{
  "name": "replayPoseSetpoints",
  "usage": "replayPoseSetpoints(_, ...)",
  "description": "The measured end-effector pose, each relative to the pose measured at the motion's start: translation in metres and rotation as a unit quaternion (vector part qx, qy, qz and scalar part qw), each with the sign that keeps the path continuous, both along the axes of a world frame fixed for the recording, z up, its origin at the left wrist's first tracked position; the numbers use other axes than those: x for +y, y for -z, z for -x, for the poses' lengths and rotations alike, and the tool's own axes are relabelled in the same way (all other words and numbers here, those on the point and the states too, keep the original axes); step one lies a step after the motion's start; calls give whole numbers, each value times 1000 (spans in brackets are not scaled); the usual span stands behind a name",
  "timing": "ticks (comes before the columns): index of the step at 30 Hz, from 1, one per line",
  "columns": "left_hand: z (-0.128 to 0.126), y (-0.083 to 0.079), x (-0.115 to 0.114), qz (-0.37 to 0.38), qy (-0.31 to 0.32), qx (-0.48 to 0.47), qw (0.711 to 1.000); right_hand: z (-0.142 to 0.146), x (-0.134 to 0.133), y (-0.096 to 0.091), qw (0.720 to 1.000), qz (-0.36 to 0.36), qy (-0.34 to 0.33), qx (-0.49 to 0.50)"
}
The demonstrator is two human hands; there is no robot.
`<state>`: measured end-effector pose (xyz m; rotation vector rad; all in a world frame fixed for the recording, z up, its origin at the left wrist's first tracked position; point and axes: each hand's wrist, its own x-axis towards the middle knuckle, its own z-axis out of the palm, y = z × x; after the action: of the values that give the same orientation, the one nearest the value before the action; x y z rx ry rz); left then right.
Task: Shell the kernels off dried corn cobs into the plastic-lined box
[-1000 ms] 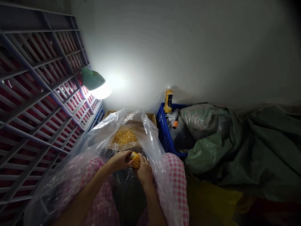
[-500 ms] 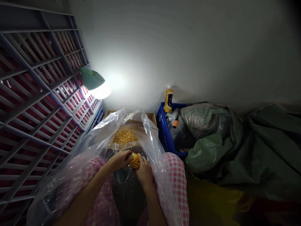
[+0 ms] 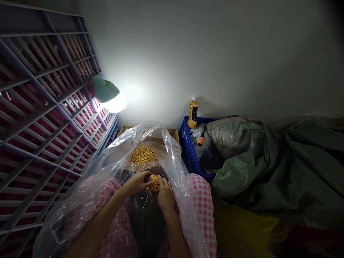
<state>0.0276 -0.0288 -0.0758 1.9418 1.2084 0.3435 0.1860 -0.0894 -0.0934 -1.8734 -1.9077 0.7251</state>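
An ear of corn (image 3: 154, 184), partly stripped of kernels at its upper left end, is held between my two hands over my lap. My left hand (image 3: 137, 182) grips the stripped end with thumb and fingers. On the other side my right hand (image 3: 165, 191) wraps round the yellow kernels. Just beyond the hands, loose corn kernels (image 3: 143, 156) lie heaped in a clear plastic bag (image 3: 115, 152), which is spread over a cardboard box (image 3: 173, 134) and across my knees. A single loose kernel (image 3: 142, 197) shows below my left hand.
A lit lamp (image 3: 109, 94) hangs on the slatted plastic crate (image 3: 57, 102) at left. To the right stands a blue basket (image 3: 189, 152) with bags and an orange-ended object (image 3: 200, 141). A yellow bottle (image 3: 192, 113) is at its back corner. Dark green sheeting (image 3: 311, 172) lies farther right.
My left thumb and fingers have shifted slightly against the corn. A loose kernel now shows below my left hand. My right hand keeps its hold.
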Motion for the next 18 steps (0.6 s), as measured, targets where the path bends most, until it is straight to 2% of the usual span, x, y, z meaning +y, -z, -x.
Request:
replayPoseSetpoints(3,0,3,1,11,0,-15,1000,0,0,1,1000,4,8,12)
replayPoseSetpoints(7,1,7,1,-59,-32,49,997,1,-1,0,1000,-3,7,13)
replayPoseSetpoints(9,2,4,1,-69,-42,36,996,1,0,-2,999,-11,25,45)
replayPoseSetpoints(14,5,-3,0,-17,1,-63,998,1,4,-4,992,-1,57,113)
replayPoseSetpoints(18,4,-1,-1,-59,11,-13,998,0,2,-2,994,-7,50,97)
